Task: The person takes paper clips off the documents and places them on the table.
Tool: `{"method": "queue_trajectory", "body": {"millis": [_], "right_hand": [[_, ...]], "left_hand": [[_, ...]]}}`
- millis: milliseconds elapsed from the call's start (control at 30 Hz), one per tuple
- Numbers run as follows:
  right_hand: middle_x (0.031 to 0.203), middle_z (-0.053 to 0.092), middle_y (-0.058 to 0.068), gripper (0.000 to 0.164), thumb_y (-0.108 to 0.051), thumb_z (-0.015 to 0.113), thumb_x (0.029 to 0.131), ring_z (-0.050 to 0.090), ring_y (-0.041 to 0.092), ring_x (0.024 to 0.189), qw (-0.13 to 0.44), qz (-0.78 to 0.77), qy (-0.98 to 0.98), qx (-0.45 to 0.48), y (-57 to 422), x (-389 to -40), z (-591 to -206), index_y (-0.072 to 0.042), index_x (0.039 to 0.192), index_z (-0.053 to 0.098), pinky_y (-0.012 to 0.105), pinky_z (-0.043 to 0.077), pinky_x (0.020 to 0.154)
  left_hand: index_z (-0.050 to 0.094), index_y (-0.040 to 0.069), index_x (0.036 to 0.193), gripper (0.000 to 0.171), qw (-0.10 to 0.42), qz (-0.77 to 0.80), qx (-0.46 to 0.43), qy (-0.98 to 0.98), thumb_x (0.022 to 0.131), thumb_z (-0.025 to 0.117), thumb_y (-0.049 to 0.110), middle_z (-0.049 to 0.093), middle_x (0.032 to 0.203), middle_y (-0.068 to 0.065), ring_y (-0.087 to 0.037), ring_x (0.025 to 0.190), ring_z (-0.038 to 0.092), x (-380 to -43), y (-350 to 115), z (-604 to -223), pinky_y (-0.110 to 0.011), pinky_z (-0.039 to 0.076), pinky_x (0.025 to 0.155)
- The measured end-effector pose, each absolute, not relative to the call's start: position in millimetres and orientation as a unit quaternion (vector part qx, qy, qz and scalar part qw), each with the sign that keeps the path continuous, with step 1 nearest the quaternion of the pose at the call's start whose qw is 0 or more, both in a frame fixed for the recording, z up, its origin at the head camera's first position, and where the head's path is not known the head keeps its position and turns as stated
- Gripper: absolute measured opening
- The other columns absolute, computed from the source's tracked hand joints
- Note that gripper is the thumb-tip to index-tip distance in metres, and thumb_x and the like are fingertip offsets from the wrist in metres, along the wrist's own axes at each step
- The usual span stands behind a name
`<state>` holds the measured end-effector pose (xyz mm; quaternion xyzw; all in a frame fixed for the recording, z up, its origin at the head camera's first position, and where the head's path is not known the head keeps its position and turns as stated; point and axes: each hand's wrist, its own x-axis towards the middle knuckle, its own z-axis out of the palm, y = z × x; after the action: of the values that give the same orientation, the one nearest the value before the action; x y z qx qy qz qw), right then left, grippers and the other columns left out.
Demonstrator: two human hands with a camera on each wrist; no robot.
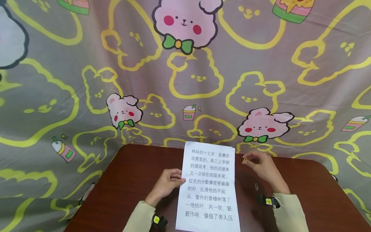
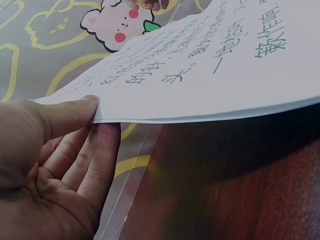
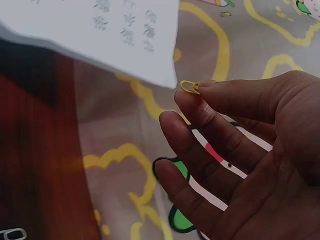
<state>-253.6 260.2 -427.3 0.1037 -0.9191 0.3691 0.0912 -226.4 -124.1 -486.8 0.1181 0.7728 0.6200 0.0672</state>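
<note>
My left hand (image 1: 168, 183) pinches a stack of printed paper sheets (image 1: 208, 187) by its left edge, thumb on top and fingers beneath, as the left wrist view shows. The sheets are raised off the table and carry large Chinese print. Between thumb and index finger, my right hand (image 1: 262, 166) pinches a yellow paper clip (image 3: 189, 87). In the right wrist view that clip is close to the stack's corner (image 3: 172, 82), with a small gap between them. The other right fingers are spread below it.
A second paper clip (image 1: 256, 187), pale, lies on the dark red-brown table (image 1: 304, 187) near my right wrist. Behind the table hangs a cloth (image 1: 203, 106) with cartoon bears and yellow outlines. Each wrist wears a black band with a yellow-faced device (image 1: 269, 201).
</note>
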Motion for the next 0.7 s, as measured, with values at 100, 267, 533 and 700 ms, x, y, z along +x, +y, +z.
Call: {"method": "queue_trajectory", "body": {"millis": [100, 267, 533, 700], "right_hand": [[0.102, 0.077, 0.010, 0.013, -0.008, 0.074, 0.095, 0.066, 0.023, 0.091, 0.077, 0.365, -0.923, 0.094, 263, -252, -435, -0.007, 0.108, 0.075, 0.024, 0.054, 0.072], [0.099, 0.076, 0.007, 0.012, -0.008, 0.074, 0.095, 0.064, 0.022, 0.089, 0.044, 0.358, -0.929, 0.085, 268, -249, -450, -0.007, 0.106, 0.075, 0.026, 0.054, 0.071], [0.088, 0.073, 0.004, 0.005, -0.008, 0.073, 0.094, 0.061, 0.019, 0.078, -0.029, 0.355, -0.930, 0.094, 281, -252, -469, -0.006, 0.098, 0.075, 0.029, 0.051, 0.065], [0.084, 0.073, 0.005, 0.005, -0.002, 0.070, 0.092, 0.062, 0.019, 0.073, -0.058, 0.360, -0.926, 0.096, 287, -255, -471, -0.006, 0.093, 0.074, 0.030, 0.051, 0.061]], "left_hand": [[0.071, -0.009, 0.111, 0.021, 0.066, 0.622, 0.114, 0.772, 0.095, 0.073, 0.003, 0.077, 0.101, -0.025, -0.022, 0.085, 0.077, -226, -124, -487, -0.025, 0.063, 0.073], [0.071, -0.009, 0.112, 0.021, 0.070, 0.626, 0.112, 0.768, 0.095, 0.073, 0.004, 0.077, 0.102, -0.025, -0.021, 0.085, 0.077, -224, -125, -487, -0.025, 0.062, 0.073], [0.070, -0.009, 0.112, 0.021, 0.068, 0.623, 0.121, 0.770, 0.095, 0.072, 0.003, 0.077, 0.102, -0.026, -0.020, 0.085, 0.077, -225, -126, -488, -0.026, 0.063, 0.073], [0.071, -0.008, 0.112, 0.021, 0.068, 0.619, 0.114, 0.774, 0.096, 0.072, 0.004, 0.077, 0.102, -0.024, -0.018, 0.084, 0.077, -226, -126, -488, -0.026, 0.063, 0.072]]}}
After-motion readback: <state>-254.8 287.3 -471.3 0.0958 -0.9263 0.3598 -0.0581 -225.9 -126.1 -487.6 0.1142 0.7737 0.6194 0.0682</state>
